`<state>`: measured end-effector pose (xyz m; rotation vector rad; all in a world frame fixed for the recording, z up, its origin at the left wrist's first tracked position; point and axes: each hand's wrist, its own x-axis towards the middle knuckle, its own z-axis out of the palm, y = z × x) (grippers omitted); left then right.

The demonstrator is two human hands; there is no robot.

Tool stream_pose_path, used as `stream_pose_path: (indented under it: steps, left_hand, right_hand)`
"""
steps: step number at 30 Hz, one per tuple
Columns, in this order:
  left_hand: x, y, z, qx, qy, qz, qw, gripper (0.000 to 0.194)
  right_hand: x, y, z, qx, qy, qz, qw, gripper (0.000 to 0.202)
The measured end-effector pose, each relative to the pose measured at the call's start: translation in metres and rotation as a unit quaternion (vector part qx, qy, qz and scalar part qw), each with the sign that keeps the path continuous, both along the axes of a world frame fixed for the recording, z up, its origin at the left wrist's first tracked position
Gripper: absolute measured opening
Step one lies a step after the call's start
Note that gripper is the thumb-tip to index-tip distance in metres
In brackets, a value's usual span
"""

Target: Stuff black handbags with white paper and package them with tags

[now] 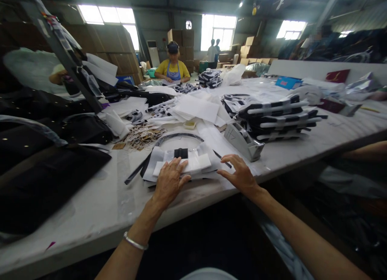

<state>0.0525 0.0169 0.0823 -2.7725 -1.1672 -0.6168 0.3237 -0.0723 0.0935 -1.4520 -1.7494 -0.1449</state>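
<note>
My left hand (171, 179) lies flat with fingers stretched over a white foam-like strip (199, 162) and paper. Under these is a sheet of white paper (157, 155) on a flat dark piece, with a curved dark handle (179, 135) arching out behind it. A small black patch (181, 153) shows just beyond my left fingertips. My right hand (238, 175) hovers at the right edge of the paper, thumb and fingers apart, with nothing in it. Behind it stands a grey tape dispenser (244, 142).
Stacked wrapped black-and-white handle pieces (276, 116) stand at the back right. Loose white sheets (196, 107) and a heap of thin strings (143, 136) lie beyond the work. Black bags (45, 171) fill the left side. A person in yellow (172, 68) sits across the table.
</note>
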Motion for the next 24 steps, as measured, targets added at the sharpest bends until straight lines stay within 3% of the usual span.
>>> stream_pose_path:
  steps: [3, 9, 13, 17, 21, 24]
  left_hand:
    - [0.002, -0.001, 0.002, 0.006, 0.014, 0.006, 1.000, 0.043]
    - [0.005, -0.001, 0.003, 0.013, 0.029, 0.017, 0.999, 0.039]
    - [0.007, -0.002, 0.004, 0.015, 0.014, 0.028, 0.999, 0.035]
    - [0.010, -0.006, 0.006, 0.013, 0.004, 0.040, 0.999, 0.034]
    - [0.013, -0.008, 0.007, 0.007, -0.018, 0.052, 0.998, 0.033]
    - [0.015, -0.010, 0.007, 0.004, -0.032, 0.068, 0.997, 0.034]
  right_hand:
    - [-0.006, -0.002, -0.013, -0.022, -0.014, 0.020, 0.999, 0.005]
    - [-0.007, -0.005, -0.020, -0.031, 0.028, 0.007, 0.999, 0.010]
    - [-0.010, 0.000, -0.013, -0.008, 0.073, -0.002, 0.997, 0.031]
    - [-0.015, 0.014, 0.002, -0.023, 0.079, 0.026, 0.996, 0.017]
    - [-0.011, 0.022, 0.013, -0.069, 0.089, 0.031, 0.993, 0.020]
    - [-0.006, 0.025, 0.012, -0.079, 0.081, 0.016, 0.993, 0.022]
